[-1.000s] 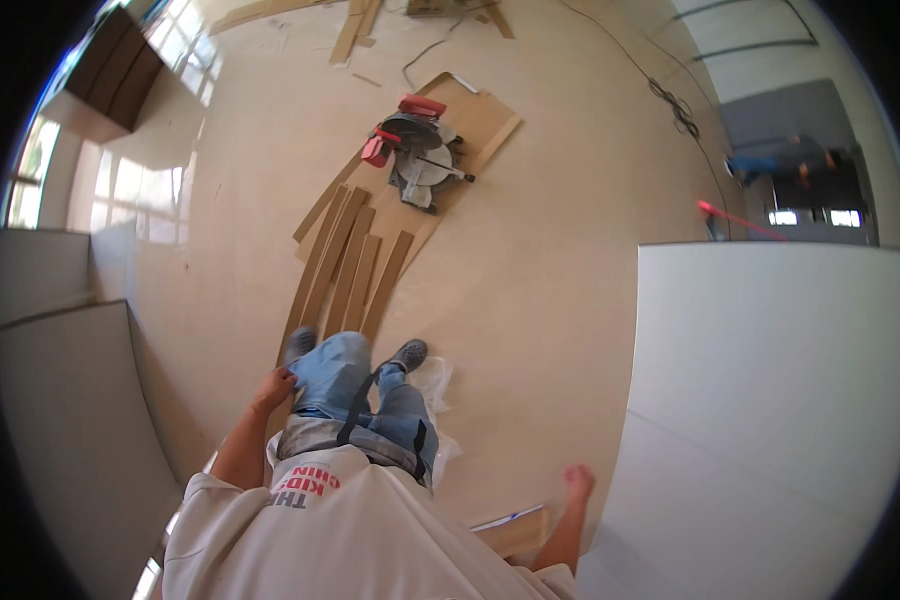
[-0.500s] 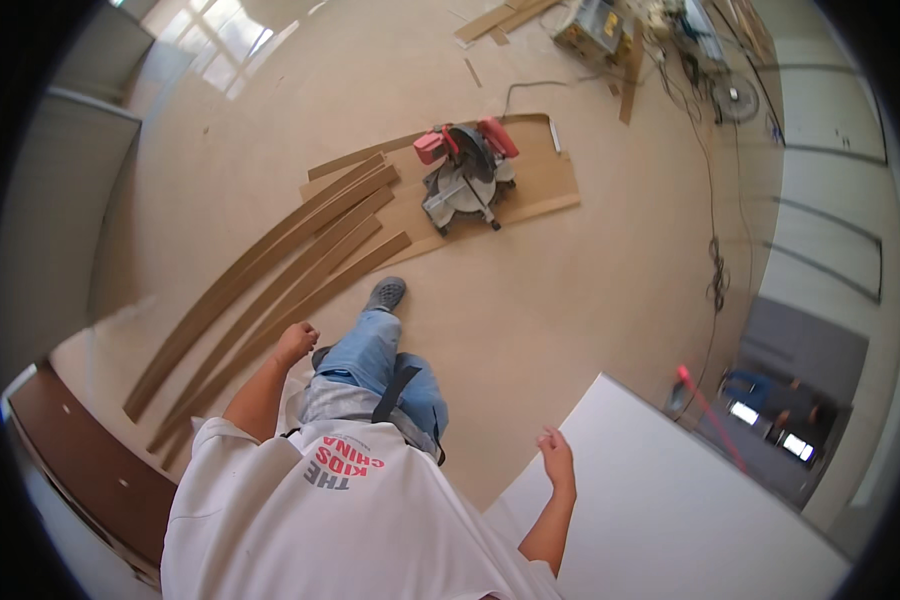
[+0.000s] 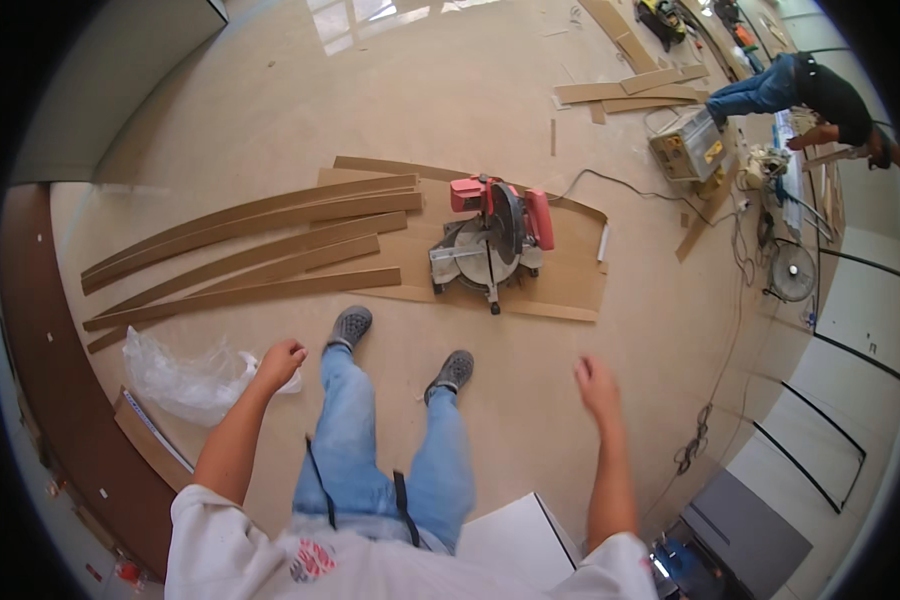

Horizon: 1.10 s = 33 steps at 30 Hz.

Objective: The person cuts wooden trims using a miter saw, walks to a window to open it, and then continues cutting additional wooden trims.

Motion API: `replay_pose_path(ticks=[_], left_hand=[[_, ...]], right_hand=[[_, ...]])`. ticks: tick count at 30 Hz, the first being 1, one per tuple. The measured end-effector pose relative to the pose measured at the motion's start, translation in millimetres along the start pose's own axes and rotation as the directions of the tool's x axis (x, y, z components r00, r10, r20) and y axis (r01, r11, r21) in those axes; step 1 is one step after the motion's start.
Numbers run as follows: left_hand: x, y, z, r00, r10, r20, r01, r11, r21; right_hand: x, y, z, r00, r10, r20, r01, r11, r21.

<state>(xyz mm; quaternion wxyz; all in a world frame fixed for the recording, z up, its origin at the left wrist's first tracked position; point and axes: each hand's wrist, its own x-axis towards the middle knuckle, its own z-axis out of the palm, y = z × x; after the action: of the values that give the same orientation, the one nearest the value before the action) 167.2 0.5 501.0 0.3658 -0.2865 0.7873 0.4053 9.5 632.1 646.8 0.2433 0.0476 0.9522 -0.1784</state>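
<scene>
My left hand [image 3: 283, 362] hangs loosely curled, with nothing in it. Just beside it on the floor lies a crumpled clear plastic sheet [image 3: 185, 375]. My right hand [image 3: 597, 385] hangs over bare floor, its fingers loosely bent and slightly apart, holding nothing. Ahead of my feet a red and grey mitre saw [image 3: 490, 240] stands on a flat brown board [image 3: 570, 285]. Several long wood-coloured strips [image 3: 260, 285] lie to the saw's left, their near ends on the board. Neither hand touches the saw or the strips.
A black cable [image 3: 620, 180] runs from the saw to a metal box [image 3: 688, 145] at the far right. Another person [image 3: 830, 95] bends over there, near offcuts [image 3: 630, 90] and a round fan [image 3: 792, 272]. A white panel [image 3: 520, 540] stands close behind my right leg.
My view has turned right and I have stepped forward. The saw and strips now lie straighter ahead. The white panel has slipped toward the lower edge. Both hands remain free.
</scene>
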Motion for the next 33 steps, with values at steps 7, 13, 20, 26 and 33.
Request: replay_pose_path(ticks=[7,13,20,26,33], left_hand=[[137,-33,115,0.989,0.087,0.117,-0.125,0.92,0.371],[339,-93,212,0.965,0.257,-0.045,-0.198,0.834,0.515],[449,-125,256,0.729,0.63,-0.269,-0.221,0.589,0.777],[473,-116,246,0.755,0.637,-0.154,-0.318,0.562,0.764],[483,-124,241,0.759,0.639,-0.127,-0.281,0.498,0.821]], right_hand=[[330,-38,58,0.906,-0.343,-0.248,0.336,0.939,-0.073],[450,-37,142,0.879,-0.399,-0.263,0.322,0.901,-0.291],[466,-27,142,0.924,-0.38,-0.04,0.382,0.923,0.04],[477,-8,134,0.901,-0.401,-0.165,0.42,0.902,0.101],[480,-6,137,0.85,-0.475,-0.23,0.492,0.871,0.019]])
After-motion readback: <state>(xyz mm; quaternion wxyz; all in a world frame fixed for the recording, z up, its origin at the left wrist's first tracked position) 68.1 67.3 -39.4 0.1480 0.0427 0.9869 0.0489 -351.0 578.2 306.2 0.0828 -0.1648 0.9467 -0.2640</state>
